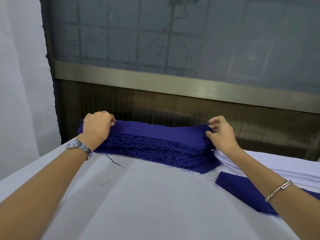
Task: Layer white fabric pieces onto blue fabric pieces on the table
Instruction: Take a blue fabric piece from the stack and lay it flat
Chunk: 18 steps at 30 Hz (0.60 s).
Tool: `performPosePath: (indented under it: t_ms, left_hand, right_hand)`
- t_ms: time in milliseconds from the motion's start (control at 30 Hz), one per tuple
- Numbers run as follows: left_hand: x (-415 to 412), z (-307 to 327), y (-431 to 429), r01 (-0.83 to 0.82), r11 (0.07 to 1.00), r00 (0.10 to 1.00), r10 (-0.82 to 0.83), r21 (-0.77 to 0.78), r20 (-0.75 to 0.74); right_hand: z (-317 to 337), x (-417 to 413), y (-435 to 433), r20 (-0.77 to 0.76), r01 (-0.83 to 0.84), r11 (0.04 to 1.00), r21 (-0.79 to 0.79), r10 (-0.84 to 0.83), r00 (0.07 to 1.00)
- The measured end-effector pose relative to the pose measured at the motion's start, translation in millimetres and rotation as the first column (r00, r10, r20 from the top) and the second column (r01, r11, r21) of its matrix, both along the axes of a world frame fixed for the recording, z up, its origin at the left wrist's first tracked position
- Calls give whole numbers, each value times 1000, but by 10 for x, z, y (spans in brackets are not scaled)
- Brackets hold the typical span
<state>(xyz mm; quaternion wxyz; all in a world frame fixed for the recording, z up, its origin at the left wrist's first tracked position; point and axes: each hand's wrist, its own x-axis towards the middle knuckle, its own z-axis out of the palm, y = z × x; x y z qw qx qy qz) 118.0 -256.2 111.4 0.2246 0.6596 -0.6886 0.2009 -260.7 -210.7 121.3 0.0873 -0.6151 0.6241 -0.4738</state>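
Observation:
A thick stack of blue fabric pieces (155, 149) with frayed edges lies at the far side of the table. My left hand (97, 126) grips the top blue piece (161, 129) at its left end, fingers curled over the edge. At the right end my right hand (220, 131) pinches the same piece between thumb and fingers. To the right of the blue stack, partly behind my right forearm, lies a stack of white fabric pieces (285, 168). A single blue piece (242, 191) lies flat at the near right, half under my right arm.
The table (138, 205) is covered with a pale grey cloth, with loose blue threads (115, 161) on it. A dark frosted window and metal frame (173, 82) stand right behind the stack. A white wall is at the left.

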Motion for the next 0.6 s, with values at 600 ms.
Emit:
performPosePath:
  t_ms: [600]
  left_hand:
    - [22,-55,-99,162,986,983,-164,-30,-81]
  right_hand:
    - [-194,-131,80,162,-44,977,-207,79,984]
